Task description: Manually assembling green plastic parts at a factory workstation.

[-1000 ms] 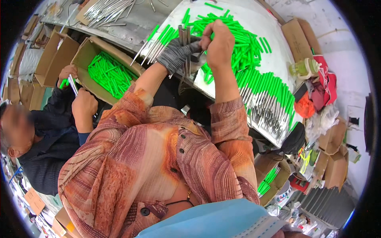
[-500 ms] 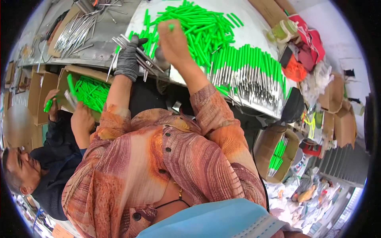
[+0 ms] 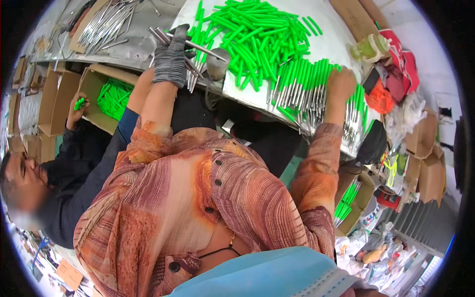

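Observation:
My left hand (image 3: 170,58), in a grey knit glove, is shut on a bundle of thin metal rods (image 3: 194,58) held over the front edge of the white table (image 3: 329,37). My right hand (image 3: 341,82) is bare and rests on a row of green-handled metal rods (image 3: 311,91) lined up along the table's near edge. A loose heap of green plastic sleeves (image 3: 250,34) lies on the table between and beyond both hands.
To my left a person in a dark sleeve reaches a hand (image 3: 78,105) into a cardboard box of green sleeves (image 3: 113,96). More bare metal rods (image 3: 106,22) lie on a grey sheet. Boxes (image 3: 429,168), bags and a bottle (image 3: 368,47) crowd the right.
My right hand has left the bundle and swung right onto the row of green-handled rods. My left hand still holds the metal rods, now alone.

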A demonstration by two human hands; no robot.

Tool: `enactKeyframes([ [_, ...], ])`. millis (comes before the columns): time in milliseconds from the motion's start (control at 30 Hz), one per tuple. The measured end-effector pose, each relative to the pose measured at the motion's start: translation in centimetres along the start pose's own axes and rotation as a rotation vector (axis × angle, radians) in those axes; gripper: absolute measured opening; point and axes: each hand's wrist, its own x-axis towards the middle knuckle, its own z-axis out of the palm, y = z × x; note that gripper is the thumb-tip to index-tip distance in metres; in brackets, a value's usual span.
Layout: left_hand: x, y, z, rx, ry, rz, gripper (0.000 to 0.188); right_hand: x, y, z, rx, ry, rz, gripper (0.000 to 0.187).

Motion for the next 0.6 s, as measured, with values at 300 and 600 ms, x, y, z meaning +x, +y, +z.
enactKeyframes([
  [300, 0.0, -0.7, 0.9, 0.175, 0.016, 0.079, 0.036, -4.9, -12.7, 1.3, 0.459, -0.482, -0.181, 0.027],
  [600, -0.1, -2.5, 1.8, 0.367, -0.354, 0.610, 0.026, -4.4, -12.6, -5.9, 1.290, -0.401, 0.205, 0.021],
])
